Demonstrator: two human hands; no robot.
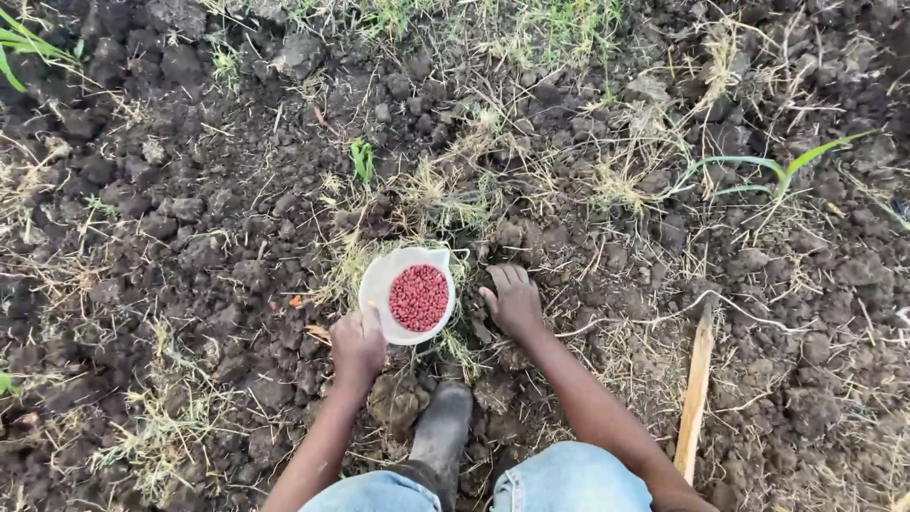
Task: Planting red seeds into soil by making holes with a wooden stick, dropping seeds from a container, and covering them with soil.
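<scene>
While my left hand (357, 343) grips the bowl (382, 284) of red seeds (418, 297), my right hand (513, 301) lies flat, fingers spread, on soil (209, 237) just right of it.

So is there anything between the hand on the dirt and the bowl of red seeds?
Nothing visible. The right hand lies palm-down on the soil just beside the white bowl of red seeds, which the left hand holds. Only dry grass and bare dirt lie in the gap.

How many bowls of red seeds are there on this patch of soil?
1. The white bowl, filled with red seeds, is held at its rim by the left hand, beside the right hand pressed on the soil. None other shows.
</scene>
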